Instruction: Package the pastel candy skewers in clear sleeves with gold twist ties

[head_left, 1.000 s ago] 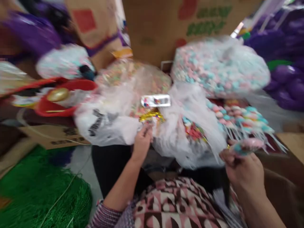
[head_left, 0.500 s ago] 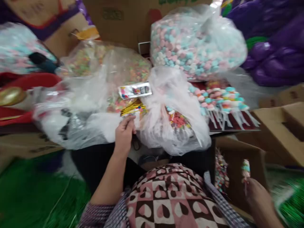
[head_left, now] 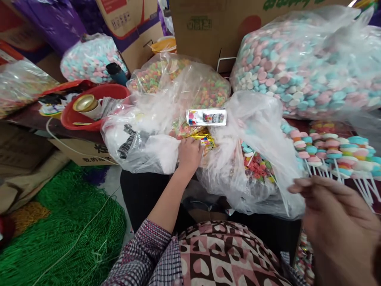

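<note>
Marshmallow skewers (head_left: 331, 150) lie near the right hand (head_left: 342, 222), left hand (head_left: 190, 154) touching gold foil (head_left: 208, 138), each grip unclear.

The left hand (head_left: 190, 155) rests against gold metallic strips (head_left: 204, 137), just below a silver-white printed sachet (head_left: 206, 117); whether it grips any is hidden. The right hand (head_left: 342, 216), blurred, hangs near white-stemmed marshmallow skewers (head_left: 331, 149). Between the hands sits an open plastic bag (head_left: 253, 105) showing gummy candies (head_left: 256, 169) (mostly red ones), with a bulging marshmallow bag (head_left: 282, 85) behind.
</note>
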### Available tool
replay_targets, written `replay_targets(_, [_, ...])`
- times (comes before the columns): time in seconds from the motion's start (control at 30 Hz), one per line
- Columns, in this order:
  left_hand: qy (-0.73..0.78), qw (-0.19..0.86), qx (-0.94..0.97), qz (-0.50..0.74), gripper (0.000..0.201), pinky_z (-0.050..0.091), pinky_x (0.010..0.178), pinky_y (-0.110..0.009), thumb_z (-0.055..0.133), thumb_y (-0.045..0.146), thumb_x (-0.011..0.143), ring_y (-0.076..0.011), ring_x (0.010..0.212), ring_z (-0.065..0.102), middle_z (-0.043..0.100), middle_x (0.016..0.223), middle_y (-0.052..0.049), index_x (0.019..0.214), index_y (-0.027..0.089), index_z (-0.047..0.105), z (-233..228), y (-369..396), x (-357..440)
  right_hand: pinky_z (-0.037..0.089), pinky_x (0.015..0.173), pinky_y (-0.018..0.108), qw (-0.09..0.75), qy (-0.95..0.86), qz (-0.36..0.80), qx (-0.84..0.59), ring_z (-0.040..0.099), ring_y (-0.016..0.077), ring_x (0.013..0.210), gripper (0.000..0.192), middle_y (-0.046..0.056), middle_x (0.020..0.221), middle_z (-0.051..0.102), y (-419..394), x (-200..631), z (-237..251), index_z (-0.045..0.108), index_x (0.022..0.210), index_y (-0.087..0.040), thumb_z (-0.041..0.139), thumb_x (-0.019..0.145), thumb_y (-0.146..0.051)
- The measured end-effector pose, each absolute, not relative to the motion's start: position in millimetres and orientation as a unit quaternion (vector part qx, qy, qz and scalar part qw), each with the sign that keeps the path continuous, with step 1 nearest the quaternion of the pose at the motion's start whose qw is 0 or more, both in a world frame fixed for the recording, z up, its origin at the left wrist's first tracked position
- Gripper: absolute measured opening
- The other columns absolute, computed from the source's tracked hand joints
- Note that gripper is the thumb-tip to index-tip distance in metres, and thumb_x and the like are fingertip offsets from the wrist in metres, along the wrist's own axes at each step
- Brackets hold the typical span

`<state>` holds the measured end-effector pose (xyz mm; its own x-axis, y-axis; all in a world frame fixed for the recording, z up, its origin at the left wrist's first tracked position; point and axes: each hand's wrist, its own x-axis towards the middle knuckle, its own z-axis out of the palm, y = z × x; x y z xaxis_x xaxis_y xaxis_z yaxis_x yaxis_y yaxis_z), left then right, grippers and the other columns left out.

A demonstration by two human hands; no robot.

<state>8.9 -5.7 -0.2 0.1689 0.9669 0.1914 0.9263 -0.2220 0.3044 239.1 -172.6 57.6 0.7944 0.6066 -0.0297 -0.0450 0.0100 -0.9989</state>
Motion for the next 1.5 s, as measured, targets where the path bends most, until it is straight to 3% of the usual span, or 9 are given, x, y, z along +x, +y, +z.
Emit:
replay_targets(0.07, [0.627, 0.065, 0.761, 0.154, 0.020, 0.045, 0.089, -0.043, 0.063, 0.033, 0.089, -0.0311, 0.106, 0.056, 0.065, 0.109, -0.013, 0.100, 0.020, 0.073, -1.6, -1.8, 8.6, 0.052, 0.085, 0.047, 0.678, -0.321, 0.275, -0.601, 0.066, 0.0211, 0.070, 0.009, 0.004, 0.082, 0.073, -151.6, 208.1, 58.3, 0.077, 0.084, -0.033, 0.077, 0.075, -0.029])
replay_targets(0.23, [0.629, 0.068, 0.758, 0.157, 0.017, 0.044, 0.087, -0.042, 0.061, 0.031, 0.090, -0.0315, 0.103, 0.054, 0.064, 0.108, -0.012, 0.097, 0.020, 0.071, -4.8, 2.7, 6.4, 0.056, 0.077, 0.036, 0.589, -0.438, 0.399, -0.550, 0.067, 0.0159, 0.071, 0.012, 0.001, 0.087, 0.076, -152.8, 177.3, 30.2, 0.075, 0.096, -0.029, 0.065, 0.089, -0.030])
replay_targets(0.4, [0.630, 0.078, 0.752, 0.177, 0.018, 0.044, 0.088, -0.042, 0.054, 0.023, 0.092, -0.0299, 0.099, 0.056, 0.067, 0.101, -0.011, 0.087, 0.019, 0.071, -9.2, 9.2, 6.8, 0.059, 0.072, 0.033, 0.536, -0.454, 0.436, -0.563, 0.068, 0.0154, 0.066, 0.012, 0.002, 0.083, 0.076, -158.4, 171.3, 16.6, 0.075, 0.094, -0.025, 0.065, 0.089, -0.030])
replay_targets(0.67, [0.634, 0.132, 0.707, 0.283, 0.018, 0.046, 0.089, -0.036, 0.055, 0.020, 0.091, -0.0229, 0.096, 0.061, 0.070, 0.095, -0.008, 0.079, 0.018, 0.069, -14.4, 15.5, 1.8, 0.058, 0.071, 0.033, 0.530, -0.457, 0.423, -0.576, 0.068, 0.0147, 0.066, 0.016, 0.003, 0.083, 0.076, -116.6, 174.8, 19.9, 0.076, 0.092, -0.022, 0.068, 0.086, -0.035])
replay_targets(0.87, [0.559, 0.130, 0.743, 0.343, 0.018, 0.043, 0.090, -0.033, 0.056, 0.028, 0.095, -0.0198, 0.096, 0.060, 0.069, 0.092, -0.005, 0.085, 0.019, 0.068, -8.0, 5.1, 10.3, 0.055, 0.057, 0.029, 0.460, -0.489, 0.409, -0.618, 0.070, 0.0179, 0.069, 0.042, 0.007, 0.091, 0.075, -45.3, 165.3, 33.0, 0.071, 0.110, -0.016, 0.064, 0.082, -0.046])
replay_targets(0.97, [0.541, 0.109, 0.780, 0.295, 0.019, 0.040, 0.089, -0.036, 0.055, 0.032, 0.095, -0.0217, 0.099, 0.058, 0.069, 0.095, -0.006, 0.088, 0.020, 0.068, -8.6, 0.3, 18.8, 0.049, 0.052, 0.028, 0.375, -0.555, 0.341, -0.660, 0.068, 0.0196, 0.061, 0.040, 0.005, 0.069, 0.071, -19.0, 160.7, 28.5, 0.075, 0.093, -0.013, 0.056, 0.087, -0.048])
replay_targets(1.07, [0.560, 0.112, 0.784, 0.244, 0.014, 0.039, 0.091, -0.038, 0.057, 0.028, 0.094, -0.0237, 0.105, 0.058, 0.070, 0.105, -0.006, 0.094, 0.021, 0.069, -11.9, 1.2, 23.5, 0.046, 0.060, 0.030, 0.333, -0.589, 0.235, -0.698, 0.066, 0.0211, 0.064, 0.036, 0.005, 0.058, 0.066, -6.1, 160.9, 21.5, 0.073, 0.072, -0.016, 0.049, 0.089, -0.036])
replay_targets(1.3, [0.592, 0.105, 0.773, 0.203, 0.022, 0.037, 0.096, -0.045, 0.052, 0.026, 0.094, -0.0284, 0.114, 0.054, 0.066, 0.122, -0.009, 0.107, 0.022, 0.069, -18.2, 7.4, 23.6, 0.043, 0.071, 0.033, 0.285, -0.632, 0.059, -0.719, 0.067, 0.0250, 0.078, 0.028, 0.010, 0.080, 0.075, 1.8, 171.3, 20.7, 0.075, 0.090, -0.019, 0.049, 0.087, -0.029])
replay_targets(1.5, [0.598, 0.117, 0.760, 0.228, 0.024, 0.037, 0.100, -0.048, 0.052, 0.025, 0.093, -0.0305, 0.115, 0.055, 0.066, 0.125, -0.011, 0.106, 0.019, 0.071, -19.4, 7.8, 22.9, 0.046, 0.075, 0.037, 0.381, -0.561, -0.031, -0.734, 0.067, 0.0257, 0.080, 0.025, 0.012, 0.083, 0.071, -7.6, 198.6, 41.3, 0.068, 0.094, -0.016, 0.048, 0.090, -0.030])
